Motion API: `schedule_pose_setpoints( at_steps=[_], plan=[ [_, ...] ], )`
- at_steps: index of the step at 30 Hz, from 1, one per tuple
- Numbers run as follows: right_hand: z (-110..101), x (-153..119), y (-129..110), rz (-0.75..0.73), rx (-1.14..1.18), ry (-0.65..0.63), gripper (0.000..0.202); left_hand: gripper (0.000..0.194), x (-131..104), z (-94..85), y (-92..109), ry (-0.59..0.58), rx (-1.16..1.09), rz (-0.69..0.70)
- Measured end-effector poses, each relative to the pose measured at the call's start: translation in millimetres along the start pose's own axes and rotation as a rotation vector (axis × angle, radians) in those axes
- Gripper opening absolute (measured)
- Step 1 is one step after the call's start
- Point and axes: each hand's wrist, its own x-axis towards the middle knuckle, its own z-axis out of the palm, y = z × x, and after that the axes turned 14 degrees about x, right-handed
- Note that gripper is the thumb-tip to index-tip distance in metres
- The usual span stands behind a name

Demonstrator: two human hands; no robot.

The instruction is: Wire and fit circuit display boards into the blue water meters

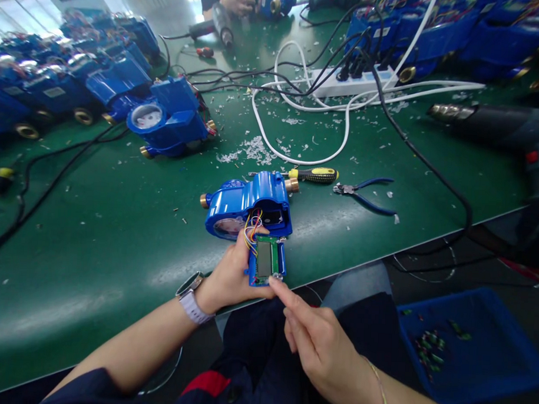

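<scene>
A blue meter body (252,202) with brass ends lies on the green table, its compartment open towards me. Coloured wires run from it to a blue cover holding a green circuit board (264,259) with a grey display. My left hand (231,274), wearing a watch, is wrapped round this cover from the left and beneath. The index finger of my right hand (315,336) is stretched out and touches the board's lower right corner, while its other fingers are curled with nothing visible in them. Behind the meter are a yellow-black screwdriver (317,175) and blue-handled cutters (367,193).
More blue meters (166,119) crowd the left and back right. A power strip (351,81) with cables stands behind, and a heat gun (488,121) lies right. A blue tray (476,350) sits below the table edge. A person's hand (237,2) works opposite.
</scene>
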Motion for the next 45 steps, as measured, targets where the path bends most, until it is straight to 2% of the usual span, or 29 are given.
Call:
schedule_pose_setpoints(
  at_steps=[5,7,9,11,12,14,16,18,20,22,25,27,28,33,35,39,45],
  plan=[
    [-3,1,10,-0.187,-0.372,-0.028,0.059,0.079,0,-0.3,1,0.01,0.055,-0.023],
    [-11,3,12,-0.232,-0.529,-0.025,0.061,0.077,-1,-0.1,3,0.018,0.083,-0.016],
    [-27,4,10,-0.216,-0.606,0.065,0.059,0.075,-1,0.0,5,0.015,0.1,-0.017],
    [-48,5,4,-0.141,-0.569,0.255,0.052,0.074,-2,0.0,7,0.004,0.098,-0.02],
    [-58,5,0,-0.089,-0.498,0.36,0.049,0.075,-1,0.0,7,-0.004,0.089,-0.016],
    [-71,2,-6,0.029,-0.207,0.478,0.047,0.078,-1,-0.2,5,-0.033,0.054,0.008],
    [-72,-3,-10,0.16,0.161,0.491,0.042,0.081,1,-1.1,2,-0.095,-0.005,0.036],
    [-64,-10,-10,0.301,0.47,0.469,0.033,0.083,3,-2.8,-1,-0.179,-0.079,0.05],
    [-52,-20,-9,0.441,0.685,0.438,0.03,0.083,5,-5.0,-3,-0.258,-0.168,0.063],
    [-43,-32,-7,0.539,0.845,0.351,0.03,0.083,6,-7.2,-3,-0.32,-0.249,0.075],
    [-41,-48,-4,0.56,0.962,0.073,0.034,0.087,8,-9.6,-4,-0.377,-0.304,0.064],
    [-45,-56,-5,0.543,0.902,-0.083,0.035,0.09,9,-10.6,-4,-0.402,-0.316,0.05],
    [-48,-59,-6,0.542,0.84,-0.114,0.034,0.09,9,-11.0,-5,-0.413,-0.324,0.048],
    [-57,-55,-17,0.519,0.449,-0.043,0.037,0.09,9,-12.0,-8,-0.441,-0.369,0.077],
    [-59,-50,-22,0.432,0.237,-0.045,0.036,0.091,9,-12.1,-9,-0.445,-0.381,0.082],
    [-62,-39,-29,0.146,-0.109,-0.053,0.04,0.09,9,-12.3,-10,-0.456,-0.384,0.078],
    [-66,-25,-37,-0.116,-0.275,-0.092,0.042,0.09,8,-12.8,-13,-0.466,-0.365,0.068]
  ],
)
